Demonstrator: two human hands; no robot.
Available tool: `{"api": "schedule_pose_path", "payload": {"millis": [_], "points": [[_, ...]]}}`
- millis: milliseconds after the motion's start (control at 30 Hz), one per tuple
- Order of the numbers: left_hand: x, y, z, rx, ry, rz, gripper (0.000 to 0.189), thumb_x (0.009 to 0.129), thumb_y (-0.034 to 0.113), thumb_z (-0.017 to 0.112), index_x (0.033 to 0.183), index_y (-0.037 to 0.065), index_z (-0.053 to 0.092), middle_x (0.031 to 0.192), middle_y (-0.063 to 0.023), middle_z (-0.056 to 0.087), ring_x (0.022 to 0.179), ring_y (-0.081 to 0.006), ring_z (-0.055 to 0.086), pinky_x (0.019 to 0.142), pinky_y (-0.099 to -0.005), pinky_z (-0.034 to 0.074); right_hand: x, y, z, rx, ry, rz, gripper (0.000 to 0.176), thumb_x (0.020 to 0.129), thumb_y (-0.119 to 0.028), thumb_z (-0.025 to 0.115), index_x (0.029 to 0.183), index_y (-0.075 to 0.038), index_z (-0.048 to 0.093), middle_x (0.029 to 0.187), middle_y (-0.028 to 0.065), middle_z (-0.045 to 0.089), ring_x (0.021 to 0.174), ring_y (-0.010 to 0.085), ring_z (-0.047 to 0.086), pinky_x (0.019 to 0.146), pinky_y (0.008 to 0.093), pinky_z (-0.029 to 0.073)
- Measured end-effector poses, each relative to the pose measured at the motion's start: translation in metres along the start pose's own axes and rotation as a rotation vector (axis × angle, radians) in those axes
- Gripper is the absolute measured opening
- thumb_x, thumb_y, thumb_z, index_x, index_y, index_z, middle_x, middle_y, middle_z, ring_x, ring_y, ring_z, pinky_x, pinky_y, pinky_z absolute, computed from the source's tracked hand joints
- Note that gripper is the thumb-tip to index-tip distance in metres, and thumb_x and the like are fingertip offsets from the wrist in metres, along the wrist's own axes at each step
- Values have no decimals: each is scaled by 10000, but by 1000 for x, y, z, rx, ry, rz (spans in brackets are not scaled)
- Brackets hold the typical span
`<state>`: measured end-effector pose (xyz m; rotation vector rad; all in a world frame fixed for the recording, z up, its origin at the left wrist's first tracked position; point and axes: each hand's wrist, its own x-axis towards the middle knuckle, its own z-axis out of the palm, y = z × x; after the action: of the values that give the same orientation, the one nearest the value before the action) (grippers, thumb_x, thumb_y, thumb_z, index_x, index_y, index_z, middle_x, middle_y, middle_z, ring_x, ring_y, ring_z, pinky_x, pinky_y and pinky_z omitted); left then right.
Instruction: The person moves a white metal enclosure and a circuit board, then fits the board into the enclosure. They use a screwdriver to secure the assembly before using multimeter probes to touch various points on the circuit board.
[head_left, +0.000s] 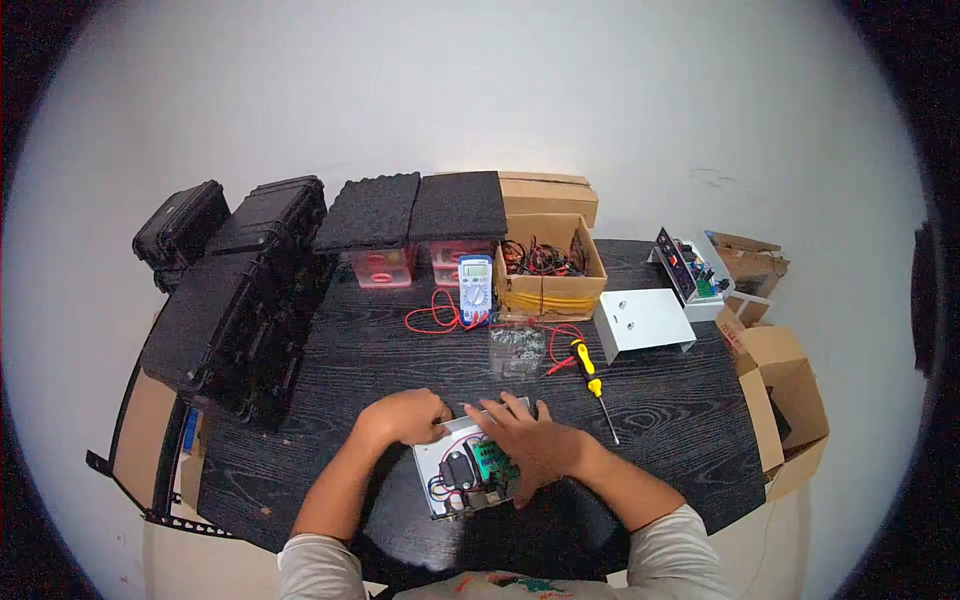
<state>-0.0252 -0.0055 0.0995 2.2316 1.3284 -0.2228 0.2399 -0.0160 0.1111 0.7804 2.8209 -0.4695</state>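
From the head-worn view, I see the open metal case point(428, 463) lying on the tabletop point(684, 408) close to its near edge, about midway between the left and right edges. A black transformer point(457, 472), a green circuit board point(484, 456) and loose wires sit inside it.

The left hand point(408, 416) is curled at the case's far left corner; its fingertips are hidden, so I can't tell whether it grips. The right hand point(528, 440) is spread, fingers fanned across the case's right side and partly covering the board.

I'd judge the case stiff and fairly heavy for its size, with the transformer pulling the weight its way, and the bare metal a little slippery. The board and wires look fragile, so the outer metal walls are the place to take hold.

Beyond the hands, toward the far edge, lie a yellow screwdriver point(583, 362), a clear bag point(516, 350) of small parts and a multimeter point(475, 288). A white cover point(650, 320) sits toward the far right corner.
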Motion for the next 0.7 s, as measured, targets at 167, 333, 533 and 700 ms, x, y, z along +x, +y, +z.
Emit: {"api": "schedule_pose_path", "payload": {"millis": [167,333,533,700], "points": [[11,-8,12,86,278,-19,213,933,245,648,982,82,777,892,-229,740,877,-435,724,812,-544,581,1,-2,0,-37,164,35,1558,424,-556,987,1669,-136,150,1605,287,364,1447,528,382,1083,744,362],[27,-16,15,50,507,-96,256,930,309,676,930,70,768,866,-230,733,833,-447,710,792,-550,570,12,17,3,-35,239,81,1466,489,-576,966,1665,-158,197,1584,305,384,1425,537,406,1103,734,341],[28,-15,9,-5,566,-117,282,933,321,686,985,61,782,848,-222,736,813,-415,731,769,-512,581,17,36,10,-70,298,46,1186,635,-552,915,1601,-133,370,1556,270,443,1401,467,469,1118,658,391],[53,-65,33,-582,794,119,417,1038,371,572,926,13,755,774,-131,734,716,-253,714,692,-388,558,20,83,-17,371,739,272,347,907,-365,727,1054,-53,694,1015,202,737,995,390,715,874,459,568]]}}
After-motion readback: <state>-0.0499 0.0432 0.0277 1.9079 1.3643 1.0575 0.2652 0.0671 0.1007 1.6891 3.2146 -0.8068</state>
